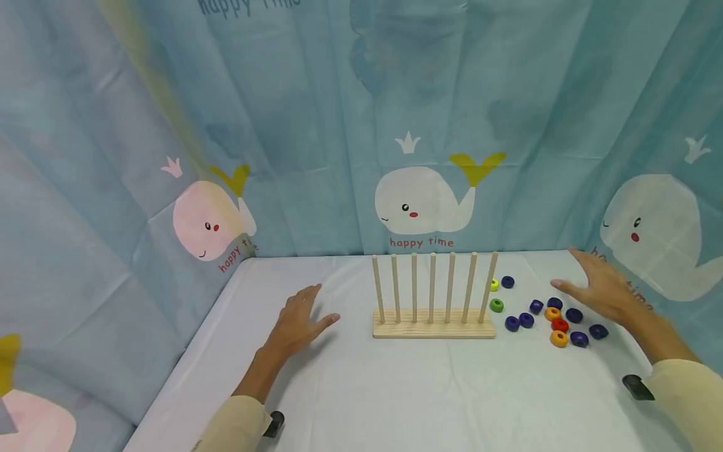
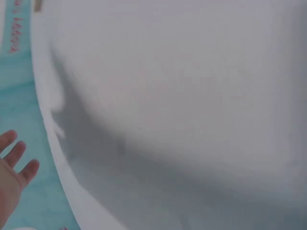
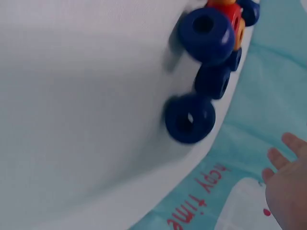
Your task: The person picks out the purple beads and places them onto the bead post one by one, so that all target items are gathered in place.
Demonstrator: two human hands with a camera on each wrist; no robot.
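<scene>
Above the white table, to the left of a wooden peg rack [image 1: 433, 333], my left hand [image 1: 295, 323] hovers with nothing in it, thumb spread away from the fingers. In the left wrist view some fingertips [image 2: 29, 170] of it show at the edge. My right hand [image 1: 604, 290] is held over the right side, empty, just beyond several loose beads. Among those are dark blue beads [image 1: 578, 339], orange beads [image 1: 559, 339] and a red bead [image 1: 560, 324]. A green bead [image 1: 496, 305] and a yellow bead [image 1: 494, 285] lie beside the rack. Its several upright pegs carry no beads.
A blue curtain [image 1: 316, 157] printed with whales hangs behind and at both sides of the white tabletop [image 1: 395, 389]. Black wrist devices [image 1: 638, 387] sit at the cuffs of both sleeves [image 1: 234, 427].
</scene>
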